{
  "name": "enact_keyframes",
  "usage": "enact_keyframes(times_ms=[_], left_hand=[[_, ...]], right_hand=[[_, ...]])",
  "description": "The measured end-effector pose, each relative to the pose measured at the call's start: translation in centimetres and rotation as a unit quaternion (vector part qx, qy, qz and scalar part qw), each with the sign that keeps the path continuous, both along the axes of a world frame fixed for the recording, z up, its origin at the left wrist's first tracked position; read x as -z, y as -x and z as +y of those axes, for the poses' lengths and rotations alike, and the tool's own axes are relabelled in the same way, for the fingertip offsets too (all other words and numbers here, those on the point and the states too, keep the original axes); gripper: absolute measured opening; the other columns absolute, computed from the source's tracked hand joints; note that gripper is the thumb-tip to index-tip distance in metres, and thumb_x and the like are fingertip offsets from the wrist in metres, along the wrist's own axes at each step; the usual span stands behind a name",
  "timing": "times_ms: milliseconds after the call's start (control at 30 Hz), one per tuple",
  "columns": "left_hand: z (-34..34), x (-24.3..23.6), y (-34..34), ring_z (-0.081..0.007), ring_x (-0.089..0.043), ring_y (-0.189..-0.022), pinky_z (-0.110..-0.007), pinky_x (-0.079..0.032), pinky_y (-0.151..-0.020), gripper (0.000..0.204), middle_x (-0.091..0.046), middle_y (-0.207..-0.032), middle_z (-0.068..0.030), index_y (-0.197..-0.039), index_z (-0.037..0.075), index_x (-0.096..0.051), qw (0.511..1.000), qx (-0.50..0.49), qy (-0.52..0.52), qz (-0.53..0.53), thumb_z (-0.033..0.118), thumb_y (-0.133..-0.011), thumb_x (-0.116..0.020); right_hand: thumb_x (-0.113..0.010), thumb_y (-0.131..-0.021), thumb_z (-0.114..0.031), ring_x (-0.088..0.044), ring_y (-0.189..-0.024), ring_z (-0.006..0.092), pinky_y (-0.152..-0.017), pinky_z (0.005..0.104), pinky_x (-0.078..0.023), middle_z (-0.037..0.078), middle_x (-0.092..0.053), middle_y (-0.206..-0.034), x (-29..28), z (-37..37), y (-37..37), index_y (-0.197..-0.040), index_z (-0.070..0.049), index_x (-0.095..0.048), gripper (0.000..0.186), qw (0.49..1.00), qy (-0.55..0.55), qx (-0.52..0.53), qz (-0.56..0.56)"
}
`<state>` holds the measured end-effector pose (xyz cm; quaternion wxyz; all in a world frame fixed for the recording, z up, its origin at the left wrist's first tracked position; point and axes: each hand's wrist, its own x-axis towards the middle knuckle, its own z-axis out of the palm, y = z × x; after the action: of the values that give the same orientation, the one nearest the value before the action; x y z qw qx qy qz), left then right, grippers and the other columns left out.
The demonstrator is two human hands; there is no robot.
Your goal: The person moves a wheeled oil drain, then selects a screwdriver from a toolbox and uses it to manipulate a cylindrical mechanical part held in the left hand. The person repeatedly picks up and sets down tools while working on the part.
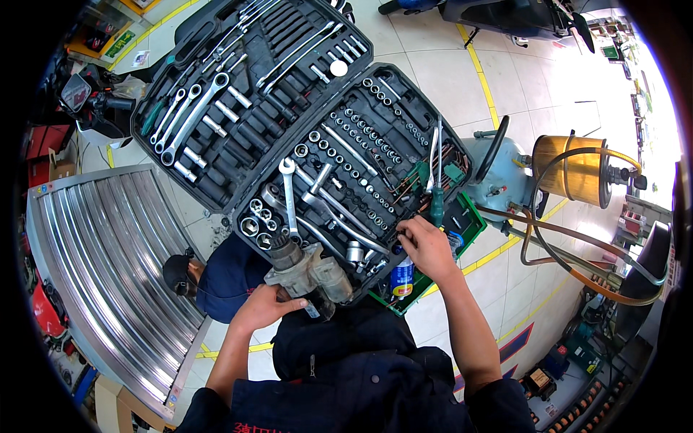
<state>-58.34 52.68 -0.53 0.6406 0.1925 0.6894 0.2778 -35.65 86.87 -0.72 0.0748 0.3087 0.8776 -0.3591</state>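
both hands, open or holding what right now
Left hand: holding the grey metal part.
Right hand: partly curled; whether it holds anything cannot be told.

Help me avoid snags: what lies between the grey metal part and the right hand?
In the head view, between the grey metal part and the right hand lie a chrome socket and smaller chrome fittings in the black case.

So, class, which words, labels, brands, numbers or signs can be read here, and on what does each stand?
Wording is not copied out here; only places:
Blue and yellow can: printed label.
Dark jacket: red lettering, cut off at the lower edge.
Grey metal part: small label, too small to read.
Green sign, upper left: lettering too small to read.
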Motion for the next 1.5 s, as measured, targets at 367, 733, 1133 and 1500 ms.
enact_keyframes(times_ms=[367,733,1133,1500], left_hand=[[0.4,-0.1,0.3,-0.0245,-0.075,-0.082,-0.039,-0.058,-0.078,0.063,-0.078,-0.092,-0.0155,-0.115,-0.006,-0.075,0.998,0.038,0.052,0.008,0.051,-0.091,-0.09],[1.3,-0.7,-1.3,-0.0195,-0.072,-0.094,-0.036,-0.058,-0.087,0.068,-0.077,-0.107,-0.0138,-0.136,-0.006,-0.065,0.999,-0.039,0.026,0.012,0.044,-0.096,-0.087],[0.9,0.0,-1.4,-0.0183,-0.072,-0.097,-0.037,-0.058,-0.089,0.066,-0.077,-0.109,-0.0128,-0.136,-0.008,-0.065,0.999,-0.025,0.034,0.013,0.04,-0.097,-0.088],[1.0,-0.1,-1.4,-0.018,-0.072,-0.095,-0.036,-0.058,-0.087,0.065,-0.077,-0.105,-0.0135,-0.133,-0.008,-0.066,0.998,-0.034,0.046,0.0,0.041,-0.096,-0.088]], right_hand=[[-0.079,-0.091,-0.01,-0.073,-0.094,0.0284,-0.077,0.042,-0.061,0.006,-0.066,-0.098,0.6,0.3,-0.4,-0.108,-0.013,-0.075,0.018,0.993,-0.092,-0.069,0.038],[-0.081,-0.088,-0.006,-0.068,-0.1,0.0259,-0.078,0.0394,-0.06,0.003,-0.066,-0.105,0.6,0.2,0.0,-0.104,-0.01,-0.078,0.016,0.983,-0.112,-0.106,0.101],[-0.077,-0.083,-0.003,-0.068,-0.101,0.0258,-0.084,0.0379,-0.059,0.002,-0.073,-0.112,1.1,1.4,-0.1,-0.102,-0.008,-0.075,0.019,0.965,-0.135,-0.193,0.117],[-0.08,-0.086,-0.001,-0.071,-0.094,0.0283,-0.081,0.0393,-0.06,0.007,-0.076,-0.107,1.8,1.0,-0.4,-0.105,-0.006,-0.073,0.02,0.962,-0.144,-0.171,0.159]])
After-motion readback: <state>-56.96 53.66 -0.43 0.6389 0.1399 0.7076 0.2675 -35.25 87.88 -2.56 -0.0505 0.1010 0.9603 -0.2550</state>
